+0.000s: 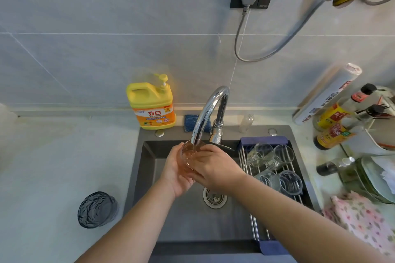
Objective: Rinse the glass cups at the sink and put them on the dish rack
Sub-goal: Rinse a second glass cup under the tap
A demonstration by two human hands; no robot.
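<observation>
One glass cup (190,155) sits under the tap (210,109) over the far side of the sink (188,220), with the fingers of the left hand (177,173) and right hand (215,168) wrapped around it. Four rinsed cups (267,179) lie on the dish rack (254,226) to the right. One dark tumbler (97,209) stands on the left surface, and one yellow detergent bottle (151,107) stands far behind.

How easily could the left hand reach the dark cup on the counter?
Probably yes, once freed: the left hand holds a glass under the tap with the right hand. The dark cup stands alone left of the sink, nothing between.
</observation>
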